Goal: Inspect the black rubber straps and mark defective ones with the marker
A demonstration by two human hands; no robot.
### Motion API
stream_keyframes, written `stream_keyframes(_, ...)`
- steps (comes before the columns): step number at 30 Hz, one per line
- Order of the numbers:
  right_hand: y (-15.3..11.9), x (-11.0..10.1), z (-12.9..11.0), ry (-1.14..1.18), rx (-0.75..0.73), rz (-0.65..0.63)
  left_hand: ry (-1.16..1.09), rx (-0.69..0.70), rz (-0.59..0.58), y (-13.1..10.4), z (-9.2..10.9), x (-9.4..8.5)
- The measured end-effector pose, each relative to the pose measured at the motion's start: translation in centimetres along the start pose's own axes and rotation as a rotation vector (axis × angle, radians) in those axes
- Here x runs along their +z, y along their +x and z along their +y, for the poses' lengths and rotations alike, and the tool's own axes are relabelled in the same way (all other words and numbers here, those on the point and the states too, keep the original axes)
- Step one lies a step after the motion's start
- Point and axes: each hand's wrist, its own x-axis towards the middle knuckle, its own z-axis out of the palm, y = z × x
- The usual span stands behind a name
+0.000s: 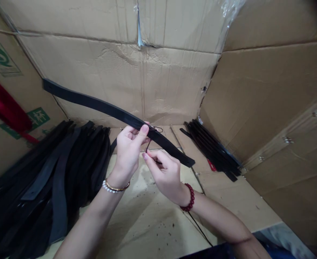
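A long, slightly curved black strip (93, 103) slants from the upper left down to the right, raised above the work surface. My left hand (131, 145) pinches it a little right of its middle, thumb on top. Just below, my right hand (165, 169) pinches a thin dark cord (148, 144) between thumb and fingertips. This cord runs up to the strip beside my left fingers, and a small loop of it shows behind the strip. Small holes are visible near the strip's ends.
A large heap of black strips (58, 172) lies at the left. A smaller stack of dark strips (212, 149) rests at the right, with a red item (211, 165) beside it. Cardboard walls (174, 82) surround the pale surface (144, 216). Something red (7, 104) hangs at the far left.
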Motion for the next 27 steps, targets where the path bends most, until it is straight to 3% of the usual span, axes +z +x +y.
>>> stream_keyframes(4,1.0,-2.3,-1.4,-0.327,-0.251,-0.049,0.148,0.1,0.029,0.0,-0.3,0.0)
stream_keyframes(7,1.7,-3.6,-1.9,-0.484,-0.331,-0.13,0.17,0.136,0.034,0.0,0.1,-0.1)
stream_keyframes(10,2.6,-4.8,-1.7,-0.528,-0.315,-0.115,0.161,0.154,0.05,-0.2,1.2,-0.3)
stream_keyframes(14,4.0,-6.6,-1.7,-0.452,-0.13,-0.065,0.182,0.094,-0.015,-0.7,2.4,-0.4)
stream_keyframes(18,4.4,-8.4,-2.7,-0.365,0.048,-0.407,0.187,0.081,0.013,-0.6,2.6,-0.5)
stream_keyframes(21,4.4,-9.2,-3.1,-0.468,-0.04,-0.557,0.18,0.03,0.001,-0.3,2.7,-0.9)
stream_keyframes(22,4.4,-9.3,-3.1,-0.507,-0.093,-0.526,0.171,0.014,-0.016,-0.2,2.8,-1.0)
stream_keyframes(24,4.7,-9.3,-2.6,-0.503,-0.139,-0.346,0.149,-0.01,-0.063,-0.1,3.1,-1.3)
stream_keyframes(26,5.1,-9.0,-1.9,-0.391,-0.085,-0.158,0.137,-0.049,-0.135,-0.1,3.3,-1.4)
stream_keyframes(27,5.4,-8.9,-1.5,-0.308,-0.031,-0.138,0.137,-0.085,-0.177,-0.2,3.4,-1.4)
